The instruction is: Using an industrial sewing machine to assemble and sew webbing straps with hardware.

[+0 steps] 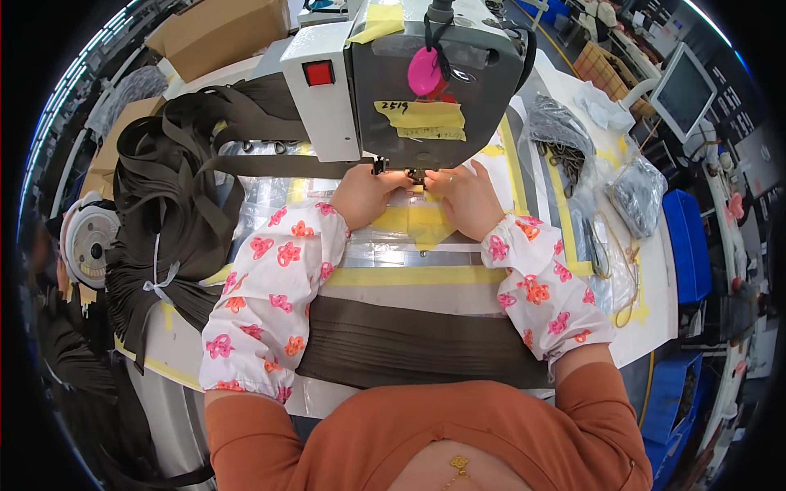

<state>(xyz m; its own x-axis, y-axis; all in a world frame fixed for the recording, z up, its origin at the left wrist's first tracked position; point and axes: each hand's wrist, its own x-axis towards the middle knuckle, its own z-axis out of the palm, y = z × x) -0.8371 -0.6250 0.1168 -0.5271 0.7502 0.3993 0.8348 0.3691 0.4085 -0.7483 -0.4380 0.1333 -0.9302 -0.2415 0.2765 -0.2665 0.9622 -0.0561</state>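
Note:
A dark olive webbing strap (286, 166) runs from the left along the sewing machine's (426, 82) bed to the needle area. My left hand (366, 196) is closed over the strap's end, fingertips just left of the presser foot (417, 176). My right hand (471, 200) is on the other side, its fingertips drawn in close to the foot; what they pinch is hidden under the machine head. Yellow tape (417, 225) covers the plate below the foot. Both forearms wear white flowered sleeve covers.
Bundled dark straps (176, 164) are heaped at the left beside a small white fan (88, 241). A flat stack of straps (417, 340) lies before me. Plastic bags with metal hardware (565, 147) sit at the right, near blue bins (686, 245). A cardboard box (217, 37) stands at back left.

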